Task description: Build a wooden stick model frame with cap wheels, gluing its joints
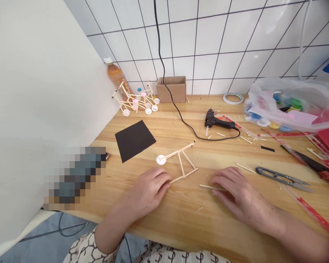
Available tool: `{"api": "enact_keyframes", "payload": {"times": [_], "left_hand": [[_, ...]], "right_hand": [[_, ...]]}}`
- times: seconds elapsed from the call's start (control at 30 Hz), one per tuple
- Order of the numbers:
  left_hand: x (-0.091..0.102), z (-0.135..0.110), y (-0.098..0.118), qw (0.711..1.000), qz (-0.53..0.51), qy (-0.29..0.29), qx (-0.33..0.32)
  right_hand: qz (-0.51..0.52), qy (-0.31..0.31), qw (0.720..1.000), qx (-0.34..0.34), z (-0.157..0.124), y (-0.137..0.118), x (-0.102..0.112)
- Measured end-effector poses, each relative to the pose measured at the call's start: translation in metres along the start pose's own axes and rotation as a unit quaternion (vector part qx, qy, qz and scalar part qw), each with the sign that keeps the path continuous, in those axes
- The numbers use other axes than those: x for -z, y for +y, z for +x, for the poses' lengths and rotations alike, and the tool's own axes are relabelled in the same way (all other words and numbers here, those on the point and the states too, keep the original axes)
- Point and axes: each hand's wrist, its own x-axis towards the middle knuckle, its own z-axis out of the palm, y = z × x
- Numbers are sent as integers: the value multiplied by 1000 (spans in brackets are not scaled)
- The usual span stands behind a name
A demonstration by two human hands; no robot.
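Observation:
A small bicycle-shaped frame of thin wooden sticks (183, 166) lies on the wooden table, with a white paper disc (161, 159) at its far-left end. My left hand (150, 188) is closed on the frame's near-left tip, and its fingers hide that end. To the right of the frame, my right hand (239, 195) pinches a loose wooden stick (205, 186) between thumb and fingers, low over the tabletop. Beyond that hand, another stick (245, 167) lies beside grey thread snips (283, 178).
Several similar stick models (137, 100) stand by a drink bottle (116, 75) and cardboard box (172, 89). A glue gun (219, 122) trails its black cord across the table. Black card (135, 140) lies left; a tape roll (233, 98) and plastic bag (290, 106) sit at back right.

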Motion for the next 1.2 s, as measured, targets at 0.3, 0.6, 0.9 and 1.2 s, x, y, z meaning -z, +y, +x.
{"api": "enact_keyframes", "payload": {"times": [0.3, 0.6, 0.9, 1.2], "left_hand": [[-5, -2, -4, 1000, 1, 21, -20], [-7, 0, -5, 999, 1, 34, -13], [-7, 1, -4, 999, 9, 45, -17], [-9, 1, -5, 998, 16, 59, -18]], "right_hand": [[-23, 31, 999, 25, 37, 3, -10], [-22, 23, 999, 30, 56, 2, -20], [-21, 24, 999, 40, 57, 5, -25], [-26, 28, 998, 45, 56, 5, -26]]}}
